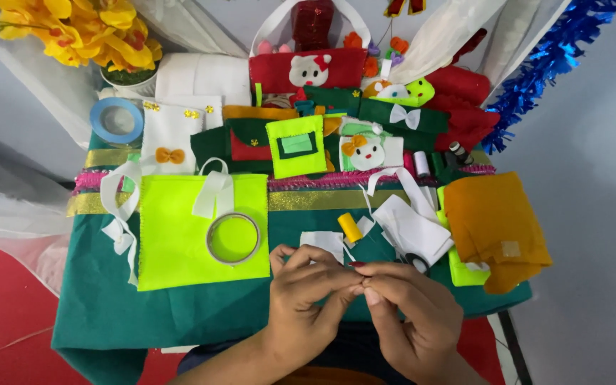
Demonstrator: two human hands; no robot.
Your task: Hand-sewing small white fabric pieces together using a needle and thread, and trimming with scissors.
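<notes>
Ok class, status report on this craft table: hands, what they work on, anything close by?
Left hand and right hand pinched together, fingertips touching; what they pinch too small to tell. Yellow thread spool just beyond. Tape ring on neon felt.

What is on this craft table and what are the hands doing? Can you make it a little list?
Left hand: fingertips pinched against the other hand's, item between them too small to tell
Right hand: fingertips meeting the left hand's
Nearest things: yellow thread spool, white felt pieces
Left of hands: neon yellow felt bag with a tape ring on it
Right: orange cloth
Surface: green cloth
Back: felt pouches, yellow flowers
</notes>
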